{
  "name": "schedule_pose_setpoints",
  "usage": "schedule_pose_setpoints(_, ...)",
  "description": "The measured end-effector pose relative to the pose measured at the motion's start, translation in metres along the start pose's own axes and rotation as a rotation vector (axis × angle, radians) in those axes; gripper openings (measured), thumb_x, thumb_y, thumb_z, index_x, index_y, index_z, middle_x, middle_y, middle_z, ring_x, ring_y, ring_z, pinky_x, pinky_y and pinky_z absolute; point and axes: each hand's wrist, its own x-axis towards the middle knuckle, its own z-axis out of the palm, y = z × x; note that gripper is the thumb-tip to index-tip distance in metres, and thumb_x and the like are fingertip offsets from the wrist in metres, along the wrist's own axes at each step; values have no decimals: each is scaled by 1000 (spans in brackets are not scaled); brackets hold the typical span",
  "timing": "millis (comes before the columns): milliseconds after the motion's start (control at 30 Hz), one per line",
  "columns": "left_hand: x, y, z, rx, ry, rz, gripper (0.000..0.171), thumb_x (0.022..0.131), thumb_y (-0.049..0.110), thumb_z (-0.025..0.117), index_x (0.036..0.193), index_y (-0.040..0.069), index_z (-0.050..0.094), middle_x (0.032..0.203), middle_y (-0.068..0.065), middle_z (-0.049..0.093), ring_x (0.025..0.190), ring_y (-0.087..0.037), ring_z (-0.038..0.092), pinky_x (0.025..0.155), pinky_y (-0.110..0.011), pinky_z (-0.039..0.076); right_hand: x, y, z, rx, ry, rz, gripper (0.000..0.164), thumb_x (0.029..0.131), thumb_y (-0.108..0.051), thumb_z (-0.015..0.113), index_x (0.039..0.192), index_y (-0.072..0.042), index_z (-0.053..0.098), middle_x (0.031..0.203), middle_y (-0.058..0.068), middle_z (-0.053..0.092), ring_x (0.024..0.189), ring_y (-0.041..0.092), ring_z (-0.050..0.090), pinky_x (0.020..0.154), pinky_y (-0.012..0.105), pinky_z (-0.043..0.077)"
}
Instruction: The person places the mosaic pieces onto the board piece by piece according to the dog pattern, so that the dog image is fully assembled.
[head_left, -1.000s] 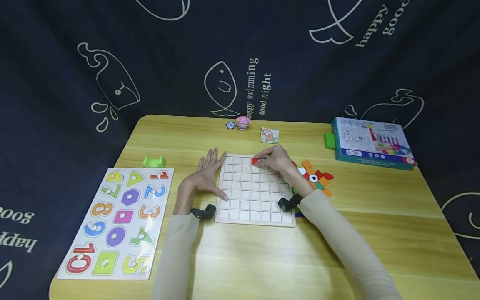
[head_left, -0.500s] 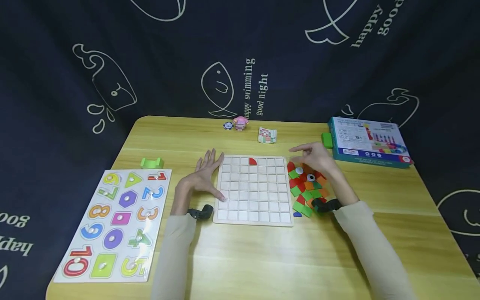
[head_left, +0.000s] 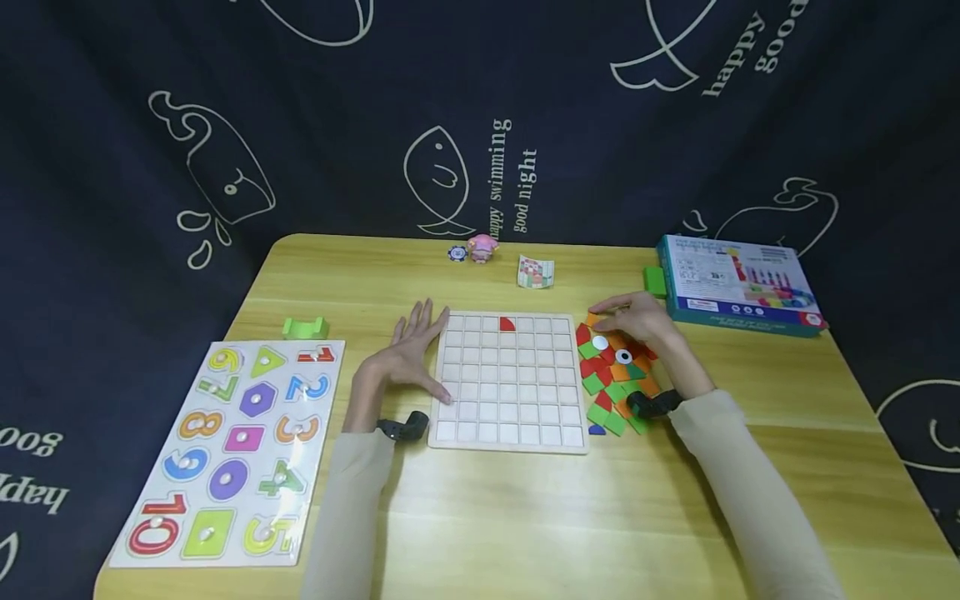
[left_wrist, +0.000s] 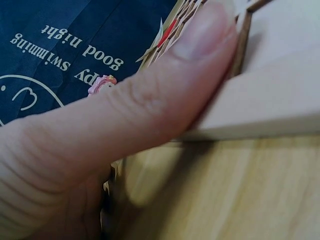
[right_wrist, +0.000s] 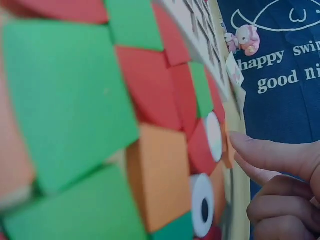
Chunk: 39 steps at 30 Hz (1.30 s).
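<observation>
A white square grid board (head_left: 507,448) lies on the table, with one red quarter-round tile (head_left: 507,325) in its top row. At the board's left edge my left hand (head_left: 402,358) is spread, its thumb resting on the rim; the left wrist view shows this thumb (left_wrist: 165,85) close up. My right hand (head_left: 637,321) is at the far end of a tile pile (head_left: 615,389) beside the board. Its thumb and forefinger pinch an orange tile (head_left: 592,320) at the pile's edge. Green, red and orange tiles and a white eye disc (right_wrist: 202,205) fill the right wrist view.
A number-and-shape puzzle board (head_left: 247,433) lies at the left, with a green block (head_left: 305,327) behind it. A pink figurine (head_left: 482,247), a poker-chip-like disc (head_left: 457,252) and a small picture card (head_left: 536,272) are at the back. A boxed set (head_left: 742,283) and another green block (head_left: 655,282) occupy the back right.
My right hand has left the red tile in the board's top row, moved right, and come down on the pile at an orange tile. My left hand has stayed on the board's edge.
</observation>
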Motion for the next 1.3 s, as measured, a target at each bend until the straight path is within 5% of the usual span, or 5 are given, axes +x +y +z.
schedule_pose_setpoints(200,2,2,4,8,-5,7,151,45,62,88,155,21,-7,159,-14,-25,148,-29,-25,121,-51,-14,0,3,0,-38,32,48,42,76,-25,82,113,-8,69,96,6,50,94,25,40,68,31,34)
schedule_pose_setpoints(467,0,0,0,8,12,1,151,45,60,89,156,20,-6,159,-14,-24,148,-30,-25,121,-51,-14,6,-7,4,-109,29,-153,33,83,-26,76,107,-4,71,56,-4,29,54,16,29,49,28,24)
schedule_pose_setpoints(800,-3,0,0,12,9,-5,151,45,61,89,155,21,-7,159,-14,-25,148,-30,-25,121,-52,-14,-5,-78,75,7,-130,-375,23,81,-17,77,102,-8,75,53,-5,25,49,13,21,48,27,22)
schedule_pose_setpoints(1033,-2,1,1,14,5,-11,151,45,62,88,155,21,-7,159,-14,-25,148,-29,-25,121,-51,-14,-3,-101,108,63,-94,-310,21,77,-10,80,97,-5,76,89,5,60,67,15,38,59,25,38)
schedule_pose_setpoints(1300,-2,-1,1,20,5,-14,152,45,63,88,155,21,-7,159,-13,-26,148,-28,-25,121,-50,-14,4,-100,112,40,-101,-305,24,74,-10,82,97,-10,78,102,10,72,50,11,21,47,23,19)
